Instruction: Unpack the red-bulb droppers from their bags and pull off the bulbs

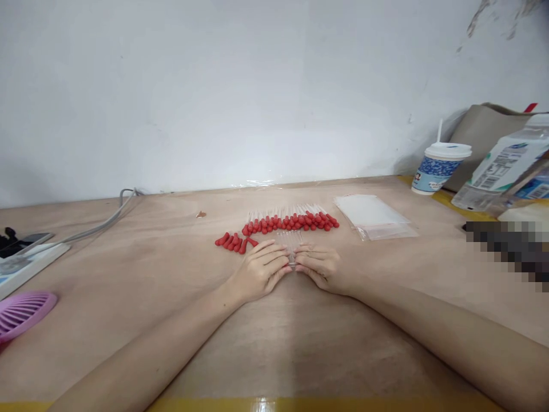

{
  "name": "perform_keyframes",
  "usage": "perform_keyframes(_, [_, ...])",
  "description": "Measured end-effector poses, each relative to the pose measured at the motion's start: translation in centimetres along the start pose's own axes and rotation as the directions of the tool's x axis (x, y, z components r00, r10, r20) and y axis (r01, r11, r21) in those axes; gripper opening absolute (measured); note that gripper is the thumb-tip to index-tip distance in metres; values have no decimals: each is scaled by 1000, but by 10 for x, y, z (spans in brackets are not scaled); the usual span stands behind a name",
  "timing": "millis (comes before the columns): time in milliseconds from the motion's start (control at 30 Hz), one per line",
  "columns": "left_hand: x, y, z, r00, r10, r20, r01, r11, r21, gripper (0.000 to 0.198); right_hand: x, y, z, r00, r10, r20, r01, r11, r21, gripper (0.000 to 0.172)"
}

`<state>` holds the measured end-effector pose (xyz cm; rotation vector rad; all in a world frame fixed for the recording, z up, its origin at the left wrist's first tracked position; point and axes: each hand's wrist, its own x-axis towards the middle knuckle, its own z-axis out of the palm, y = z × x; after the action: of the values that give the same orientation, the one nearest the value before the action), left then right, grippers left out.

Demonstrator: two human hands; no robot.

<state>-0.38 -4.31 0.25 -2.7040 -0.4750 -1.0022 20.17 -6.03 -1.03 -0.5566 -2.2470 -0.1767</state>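
A small bundle of clear glass dropper tubes (292, 240) lies between my two hands. My left hand (263, 269) is closed at the left side of the tubes, thumb and fingers pressed together. From the right, my right hand (321, 266) closes on the same bundle, its fingertips close to the left ones. Fingers cover the tubes' near ends. Just beyond my left hand lies a loose group of red rubber bulbs (231, 242). Farther back stretches a row of droppers with red bulbs (291, 222), their clear tubes pointing to the wall.
Clear plastic bags (373, 214) lie right of the droppers. A paper cup (440, 169) with a straw and a plastic bottle (501, 166) stand at the back right. On the left are a white power strip (36, 266), its grey cable (103, 220) and a pink fan (26, 312).
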Motion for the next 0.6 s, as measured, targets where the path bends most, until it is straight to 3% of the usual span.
perform_keyframes(167, [-2,2,-4,999,-35,17,36,998,-52,12,-2,-2,-5,998,-40,44,43,996,-74,13])
perform_keyframes(500, [-6,2,-7,1000,-13,5,13,995,-98,12,-12,1,-9,995,-101,11,102,988,-112,17])
perform_keyframes(600, [-10,-4,-12,997,-72,-21,70,995,-74,12,-16,6,-16,999,4,-45,-8,995,-101,19])
